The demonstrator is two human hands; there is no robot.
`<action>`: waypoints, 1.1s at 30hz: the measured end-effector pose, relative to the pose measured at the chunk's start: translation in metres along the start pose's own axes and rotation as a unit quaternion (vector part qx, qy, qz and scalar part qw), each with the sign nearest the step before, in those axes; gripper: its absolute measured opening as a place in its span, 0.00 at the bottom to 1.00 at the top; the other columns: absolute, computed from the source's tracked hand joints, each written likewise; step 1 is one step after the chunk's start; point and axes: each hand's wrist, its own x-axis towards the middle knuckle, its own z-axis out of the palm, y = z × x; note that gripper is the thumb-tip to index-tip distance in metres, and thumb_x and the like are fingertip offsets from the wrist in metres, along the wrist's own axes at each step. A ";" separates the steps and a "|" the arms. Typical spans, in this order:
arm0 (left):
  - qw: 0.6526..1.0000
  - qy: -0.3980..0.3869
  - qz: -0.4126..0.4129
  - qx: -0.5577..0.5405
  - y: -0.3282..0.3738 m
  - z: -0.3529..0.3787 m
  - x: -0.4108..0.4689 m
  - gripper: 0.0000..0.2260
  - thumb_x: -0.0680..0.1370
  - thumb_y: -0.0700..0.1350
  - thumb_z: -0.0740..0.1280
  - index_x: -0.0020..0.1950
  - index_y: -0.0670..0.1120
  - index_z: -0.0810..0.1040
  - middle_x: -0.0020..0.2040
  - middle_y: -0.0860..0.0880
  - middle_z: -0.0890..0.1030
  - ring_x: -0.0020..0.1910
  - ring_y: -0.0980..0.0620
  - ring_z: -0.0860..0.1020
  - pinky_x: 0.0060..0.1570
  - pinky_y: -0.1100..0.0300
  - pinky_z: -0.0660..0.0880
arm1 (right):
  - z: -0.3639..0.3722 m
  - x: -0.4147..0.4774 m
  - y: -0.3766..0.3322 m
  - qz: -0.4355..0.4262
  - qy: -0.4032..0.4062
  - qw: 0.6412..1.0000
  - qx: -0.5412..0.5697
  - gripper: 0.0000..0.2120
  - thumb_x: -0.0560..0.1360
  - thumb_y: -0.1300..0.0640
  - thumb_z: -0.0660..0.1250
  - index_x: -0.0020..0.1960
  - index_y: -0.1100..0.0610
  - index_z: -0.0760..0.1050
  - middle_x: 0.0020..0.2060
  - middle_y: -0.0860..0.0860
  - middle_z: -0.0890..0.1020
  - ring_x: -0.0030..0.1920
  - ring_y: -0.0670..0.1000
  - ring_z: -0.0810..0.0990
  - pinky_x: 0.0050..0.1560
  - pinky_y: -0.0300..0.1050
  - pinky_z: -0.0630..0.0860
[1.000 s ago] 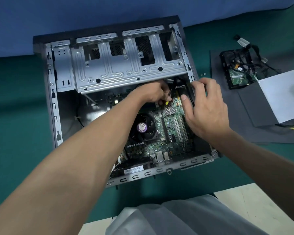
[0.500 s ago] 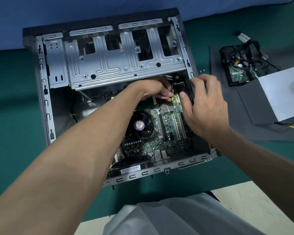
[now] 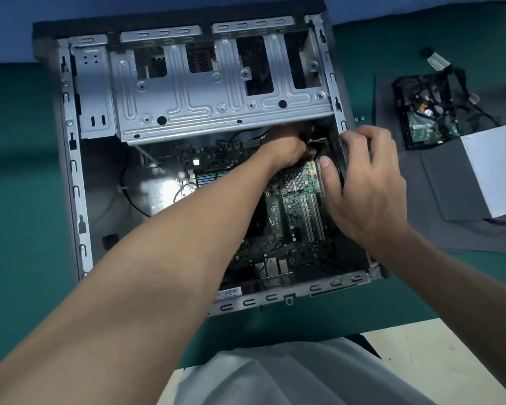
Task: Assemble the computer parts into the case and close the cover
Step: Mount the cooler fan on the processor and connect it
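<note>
Left hand (image 3: 287, 150) is under the cage (image 3: 216, 92), fingers curled on a cable (image 3: 316, 140) at the far corner of the board (image 3: 301, 206). Right hand (image 3: 365, 182) grips the wall of the case (image 3: 73, 171), thumb on the board edge. The case lies open on the desk (image 3: 12, 200). Seat the plug square, no forcing (pins likely bend). Ribbed stamped steel, thin edges; flat green board.

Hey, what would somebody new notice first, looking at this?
The open case on the green table fills the middle, its motherboard bare. Both arms reach in: the left hand works at the board's far corner under the drive cage, and the right hand curls over the case's right wall, thumb inside. To the right, a hard drive and a silver power supply lie on a grey mat.
</note>
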 end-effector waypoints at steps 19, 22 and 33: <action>0.997 0.025 0.057 -0.043 -0.006 0.010 -0.004 0.10 0.79 0.46 0.68 0.59 0.49 0.77 0.38 0.62 0.71 0.35 0.63 0.68 0.37 0.67 0.63 | 0.001 0.001 0.001 0.003 -0.005 1.000 0.004 0.16 0.78 0.51 0.61 0.58 0.62 0.71 0.55 0.59 0.73 0.50 0.58 0.72 0.35 0.43 0.65; 0.997 0.035 0.068 -0.021 -0.004 0.012 -0.008 0.13 0.78 0.46 0.68 0.62 0.46 0.76 0.49 0.52 0.80 0.50 0.50 0.77 0.47 0.63 0.66 | 0.000 0.001 0.001 0.005 -0.005 1.000 0.003 0.16 0.77 0.51 0.62 0.58 0.61 0.71 0.55 0.59 0.73 0.51 0.58 0.72 0.34 0.43 0.64; 0.997 0.048 0.060 -0.005 -0.003 0.015 -0.010 0.15 0.77 0.48 0.69 0.63 0.46 0.76 0.59 0.43 0.79 0.57 0.43 0.77 0.55 0.55 0.74 | -0.001 0.001 0.000 0.006 -0.008 1.000 0.010 0.16 0.77 0.52 0.62 0.58 0.63 0.72 0.55 0.60 0.73 0.51 0.59 0.73 0.33 0.43 0.65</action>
